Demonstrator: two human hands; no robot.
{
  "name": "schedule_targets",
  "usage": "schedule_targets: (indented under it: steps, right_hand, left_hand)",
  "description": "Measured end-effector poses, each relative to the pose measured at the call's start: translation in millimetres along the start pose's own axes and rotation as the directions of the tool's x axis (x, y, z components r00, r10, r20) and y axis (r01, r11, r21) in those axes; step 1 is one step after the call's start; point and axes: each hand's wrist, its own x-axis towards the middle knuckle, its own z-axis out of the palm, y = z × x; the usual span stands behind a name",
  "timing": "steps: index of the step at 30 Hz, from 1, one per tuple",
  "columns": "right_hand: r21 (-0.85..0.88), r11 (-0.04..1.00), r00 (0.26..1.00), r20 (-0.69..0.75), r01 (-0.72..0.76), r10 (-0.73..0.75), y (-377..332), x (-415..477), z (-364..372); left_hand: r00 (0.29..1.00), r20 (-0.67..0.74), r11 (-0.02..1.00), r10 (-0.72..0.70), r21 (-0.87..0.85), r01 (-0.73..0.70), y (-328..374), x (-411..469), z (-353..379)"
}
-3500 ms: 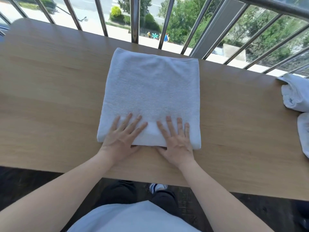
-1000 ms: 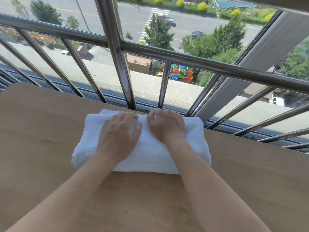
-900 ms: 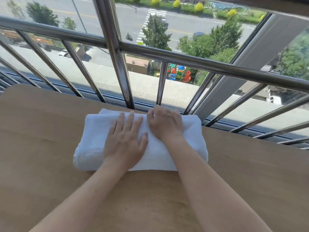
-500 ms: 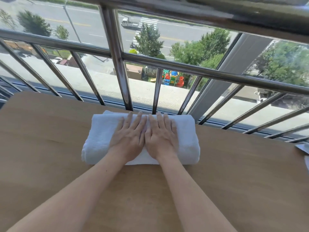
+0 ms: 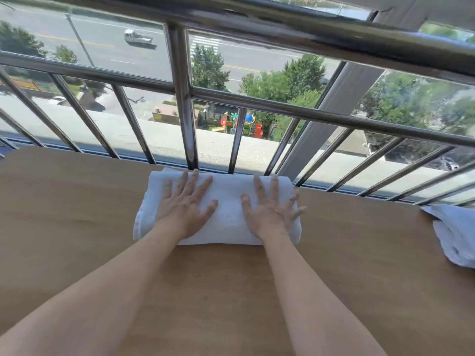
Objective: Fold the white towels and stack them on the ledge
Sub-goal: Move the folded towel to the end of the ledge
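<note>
A folded white towel (image 5: 228, 214) lies as a thick narrow bundle on the wooden ledge (image 5: 77, 214), close to the metal railing. My left hand (image 5: 186, 204) lies flat on its left half with the fingers spread and straight. My right hand (image 5: 270, 208) presses flat on its right half, fingers spread too. A bare strip of towel shows between the two hands. More white towels (image 5: 455, 232) lie crumpled at the right edge of the ledge, partly cut off by the frame.
The metal railing (image 5: 185, 104) with upright and slanted bars stands right behind the towel, with a street and playground far below. Bare wood stretches left of the towel, toward me, and between the towel and the crumpled pile.
The towel has gone from a wide square to a narrow bundle by the railing. In the last half second my hands slid apart from the middle toward its two ends.
</note>
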Motion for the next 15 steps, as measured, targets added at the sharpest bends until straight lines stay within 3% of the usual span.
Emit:
schedule_targets:
  steps: [3,8,10,15]
  right_hand:
    - [0.101,0.994,0.999,0.015,-0.038,0.037,14,-6,-5]
    - [0.173,0.979,0.994,0.042,-0.109,0.103,22,-15,-8]
    - [0.161,0.982,0.995,0.024,-0.095,0.092,23,-13,-7]
    - [0.166,0.982,0.996,-0.003,-0.092,0.094,25,-1,-2]
  left_hand:
    - [0.997,-0.02,0.997,-0.072,-0.034,0.071,-7,-1,-1]
    - [0.919,0.043,0.884,-0.393,-0.259,0.39,-25,-12,-4]
    - [0.907,0.063,0.845,-0.417,-0.341,0.413,-28,-13,-6]
    - [0.914,0.039,0.849,-0.404,-0.356,0.391,-33,-4,-5]
